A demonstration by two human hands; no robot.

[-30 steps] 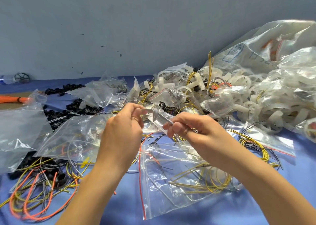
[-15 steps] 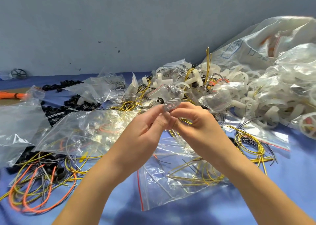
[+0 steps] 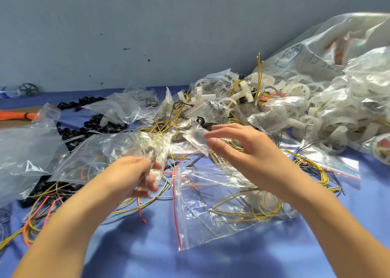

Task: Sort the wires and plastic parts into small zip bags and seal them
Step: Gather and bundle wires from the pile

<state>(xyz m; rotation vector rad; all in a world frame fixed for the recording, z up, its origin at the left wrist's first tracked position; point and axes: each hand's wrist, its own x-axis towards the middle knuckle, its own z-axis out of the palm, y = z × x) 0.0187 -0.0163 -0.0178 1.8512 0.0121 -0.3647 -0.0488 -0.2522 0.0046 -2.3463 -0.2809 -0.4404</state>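
Note:
My left hand point(image 3: 135, 175) is blurred with motion and grips a small clear zip bag point(image 3: 150, 161) low over the blue cloth, in front of a larger zip bag point(image 3: 101, 153) of parts. My right hand point(image 3: 238, 146) hovers to the right with loosely spread fingers, holding nothing, above another small zip bag point(image 3: 195, 137). A big flat zip bag with yellow wires point(image 3: 230, 201) lies beneath my right forearm. Loose yellow, orange and grey wires point(image 3: 42, 210) sprawl at the lower left.
A heap of white plastic rings point(image 3: 316, 117) and filled bags covers the right side, under a large plastic sack point(image 3: 329, 51). Black plastic parts point(image 3: 92, 127) lie at the left, beside a clear bag point(image 3: 21, 151) and an orange wire bundle point(image 3: 16, 115). A grey wall stands behind.
The hands were together at chest height pinching the small bag. They have separated: the left dropped down-left with the bag, the right let go and opened.

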